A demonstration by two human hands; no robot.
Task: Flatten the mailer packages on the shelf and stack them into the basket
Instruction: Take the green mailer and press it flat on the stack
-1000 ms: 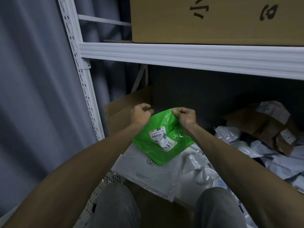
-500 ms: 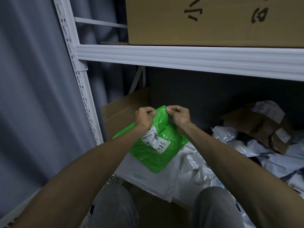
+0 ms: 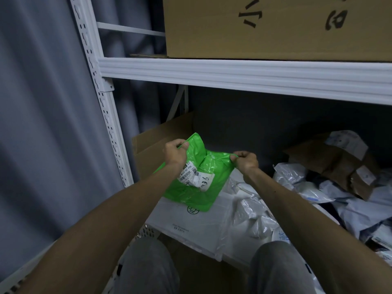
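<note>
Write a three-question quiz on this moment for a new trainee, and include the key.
1. Multiple choice: what do the left hand and the right hand grip between them? A. a roll of tape; B. a green mailer; C. a brown carton.
2. True or false: the right hand lies open and flat on the green mailer.
3. Fill in: the large cardboard box stands on the upper shelf, ___ the hands.

Key: 1. B. 2. False: it pinches the mailer's upper edge. 3. above.
</note>
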